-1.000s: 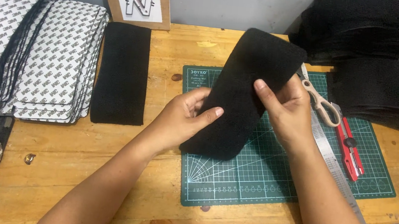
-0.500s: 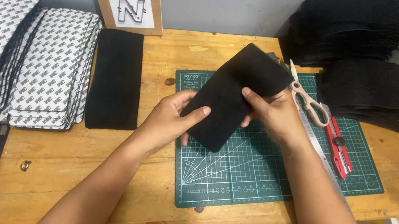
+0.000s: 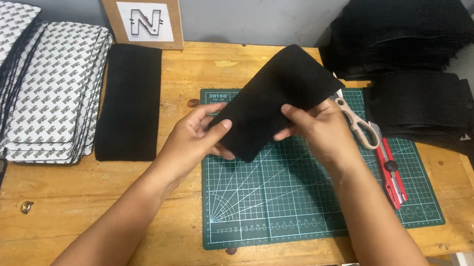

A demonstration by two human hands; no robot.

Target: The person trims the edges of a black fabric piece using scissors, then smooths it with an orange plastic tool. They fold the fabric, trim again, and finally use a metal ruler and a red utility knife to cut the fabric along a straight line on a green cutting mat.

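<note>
Here, both hands pinch a rounded black felt strip (image 3: 272, 104), held tilted above the green gridded cutting mat (image 3: 311, 211): the left hand (image 3: 195, 140) clamps its lower edge under the thumb, the right hand (image 3: 322, 130) presses fingers on its right side. Just right of the mat's upper part lie beige-handled scissors (image 3: 358, 123) and a red utility knife (image 3: 390, 172). Left of the mat rests a flat black felt stack (image 3: 130, 101).
</note>
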